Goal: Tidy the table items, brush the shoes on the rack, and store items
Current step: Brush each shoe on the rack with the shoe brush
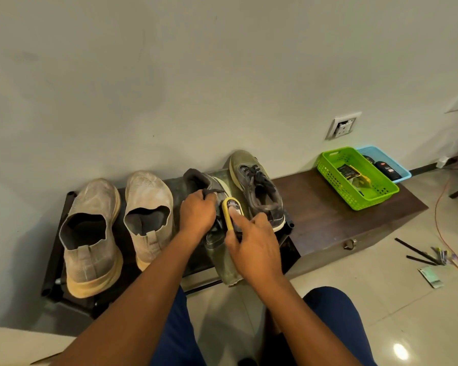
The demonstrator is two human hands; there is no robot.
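Yellow brush (pixel 229 213) is gripped by the right hand (pixel 254 247) against a grey shoe (pixel 217 207). Shoe is held by the left hand (pixel 196 213) on the rack (pixel 53 233).

Wall socket (pixel 343 125); orange cable (pixel 440 207) on floor

dark low metal shoe rack (pixel 54 249) against the wall. two dusty beige knit slip-on shoes (pixel 91 233) (pixel 148 215) stand side by side on its left part, heels toward the camera. dark grey lace-up sneaker with olive sole (pixel 217 249) lies tipped on its side at the rack's front, sole edge facing right. yellow-edged oval shoe brush with printed label (pixel 229 211) rests against that sneaker's upper. its matching grey sneaker (pixel 257 186) sits upright just beside it, toe toward the wall, laces loose.
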